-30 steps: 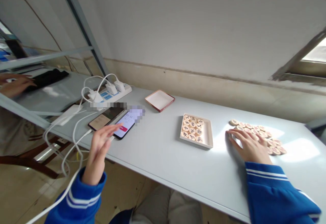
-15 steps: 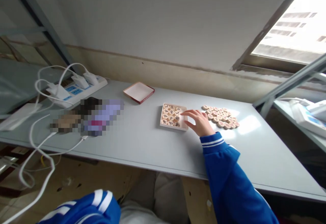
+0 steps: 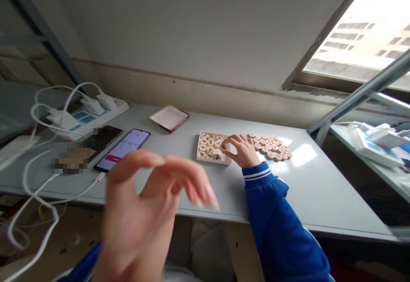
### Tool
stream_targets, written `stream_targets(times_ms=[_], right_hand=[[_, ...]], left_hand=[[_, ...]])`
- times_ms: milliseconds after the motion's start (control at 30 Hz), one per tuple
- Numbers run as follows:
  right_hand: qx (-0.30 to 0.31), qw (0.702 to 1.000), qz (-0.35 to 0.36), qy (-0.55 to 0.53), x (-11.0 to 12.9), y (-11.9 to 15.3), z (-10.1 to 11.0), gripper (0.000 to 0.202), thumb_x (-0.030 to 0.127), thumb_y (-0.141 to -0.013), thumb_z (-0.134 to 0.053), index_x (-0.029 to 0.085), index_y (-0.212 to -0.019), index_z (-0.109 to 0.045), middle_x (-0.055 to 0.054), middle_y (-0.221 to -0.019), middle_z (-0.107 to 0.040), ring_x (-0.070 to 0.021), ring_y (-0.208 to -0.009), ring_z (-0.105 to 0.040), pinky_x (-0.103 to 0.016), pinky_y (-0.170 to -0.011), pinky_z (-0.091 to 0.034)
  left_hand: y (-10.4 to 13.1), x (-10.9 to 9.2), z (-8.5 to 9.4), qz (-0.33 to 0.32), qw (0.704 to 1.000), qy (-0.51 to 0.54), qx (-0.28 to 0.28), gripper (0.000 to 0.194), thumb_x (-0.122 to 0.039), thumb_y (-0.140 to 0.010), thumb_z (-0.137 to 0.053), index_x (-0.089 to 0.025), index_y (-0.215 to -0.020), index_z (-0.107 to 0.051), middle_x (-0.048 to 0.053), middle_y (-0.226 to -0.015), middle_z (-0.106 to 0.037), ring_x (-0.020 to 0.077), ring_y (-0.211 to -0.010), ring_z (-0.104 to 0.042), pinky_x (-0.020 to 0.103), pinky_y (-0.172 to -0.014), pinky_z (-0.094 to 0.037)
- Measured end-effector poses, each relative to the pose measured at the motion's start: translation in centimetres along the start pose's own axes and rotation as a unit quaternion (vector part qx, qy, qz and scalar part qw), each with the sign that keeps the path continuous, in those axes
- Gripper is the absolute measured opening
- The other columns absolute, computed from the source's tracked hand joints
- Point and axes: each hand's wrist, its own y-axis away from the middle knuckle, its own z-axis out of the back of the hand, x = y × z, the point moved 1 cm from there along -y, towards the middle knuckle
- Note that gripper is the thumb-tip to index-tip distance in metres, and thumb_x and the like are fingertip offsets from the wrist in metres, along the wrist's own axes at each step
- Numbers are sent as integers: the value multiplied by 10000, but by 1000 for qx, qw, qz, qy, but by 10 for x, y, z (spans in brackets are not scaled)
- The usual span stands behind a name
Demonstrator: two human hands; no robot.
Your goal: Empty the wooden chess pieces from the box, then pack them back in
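My right hand (image 3: 241,150) is at the right side of a shallow white box (image 3: 214,161), its thumb and index finger closed on a round wooden Chinese chess piece (image 3: 224,147). More pieces with black characters (image 3: 204,141) lie in rows in the box. A pale gap shows in the right column, beside the held piece. Large and slightly blurred, my left hand (image 3: 153,205) is raised close to the camera in front of the desk. Its fingers are loosely bent, and nothing shows in it. Behind my right hand, several pieces with reddish characters (image 3: 270,146) lie grouped on the desk.
A red-edged box lid (image 3: 169,118) lies toward the wall on the grey desk (image 3: 320,196). At the left are a lit phone (image 3: 128,145), a dark phone (image 3: 107,139), white cables and a power strip (image 3: 118,110). Another power strip (image 3: 374,145) is at the right.
My left hand has risen into view from below. My right hand has pinched a chess piece and shifted it out of its place, uncovering a gap. The view has turned slightly to the right.
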Motion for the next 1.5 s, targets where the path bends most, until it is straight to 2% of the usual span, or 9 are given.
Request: stream_targets(times_ms=[167, 267, 400, 500, 633, 867, 967, 1167, 1500], right_hand=[[-61, 992, -88, 64, -45, 38, 8, 202, 406, -801, -506, 247, -875, -608, -28, -935, -609, -197, -902, -487, -317, -717, -265], [-63, 982, -132, 119, -73, 60, 5, 181, 385, -793, -508, 252, -856, -612, -30, -897, -621, -205, -881, -490, -329, -717, -247], [-95, 966, -177, 163, -89, 73, 2, 222, 346, -792, -497, 212, -944, -586, -62, -900, -623, -218, -877, -490, -336, -719, -254], [-98, 968, -175, 153, -82, 70, 5, 178, 312, -802, -480, 200, -896, -582, -57, -874, -617, -217, -848, -506, -344, -717, -276], [-74, 988, -126, 52, -51, 51, 12, 132, 277, -815, -481, 227, -850, -598, -35, -920, -607, -191, -852, -529, -334, -720, -322], [140, 988, -2, -67, 20, 5, 9, 195, 316, -786, -560, 269, -966, -616, -41, -1009, -603, -191, -922, -550, -358, -762, -383], [181, 979, -10, -98, 24, -2, -1, 196, 302, -797, -544, 255, -969, -627, -53, -1035, -592, -188, -904, -569, -365, -778, -405], [149, 964, 6, -218, 9, 2, -10, 228, 146, -816, -487, 212, -968, -643, -55, -951, -615, -133, -817, -589, -270, -748, -449], [129, 988, 14, -77, 16, -5, 0, 157, 312, -801, -549, 304, -891, -678, -17, -935, -632, -149, -868, -554, -293, -710, -337]], left_hand=[[-39, 92, -20, -29, 997, -61, 35, 469, -255, -708, -645, -249, -1094, -377, -59, -650, -541, 91, -572, -486, 257, -622, -424], [-65, 151, -21, -13, 990, -138, -27, 381, -265, -685, -660, -219, -980, -425, -72, -616, -511, 65, -488, -396, 216, -540, -364], [-86, 190, -19, 28, 975, -218, 22, 275, -317, -768, -547, -208, -990, -428, -74, -565, -486, 74, -475, -409, 207, -544, -361], [-89, 199, -15, 80, 943, -314, 67, 209, -322, -853, -369, -199, -996, -458, -62, -501, -465, 103, -492, -472, 219, -558, -364], [-86, 203, -13, 108, 885, -433, 131, 245, -334, -848, -345, -205, -966, -517, -19, -551, -562, 147, -561, -554, 240, -568, -354], [-82, 203, -16, 138, 819, -521, 198, 289, -416, -833, -350, -233, -931, -551, 15, -646, -644, 204, -667, -606, 257, -539, -324], [-80, 203, -17, 131, 804, -527, 241, 302, -425, -828, -362, -232, -957, -554, 17, -666, -650, 197, -666, -606, 253, -539, -324], [-80, 204, -17, 125, 795, -531, 265, 292, -410, -833, -365, -232, -943, -567, 25, -705, -663, 192, -685, -611, 249, -547, -333], [-80, 201, -20, 135, 797, -523, 269, 273, -381, -832, -363, -234, -944, -564, 24, -688, -662, 190, -683, -610, 247, -558, -349]])
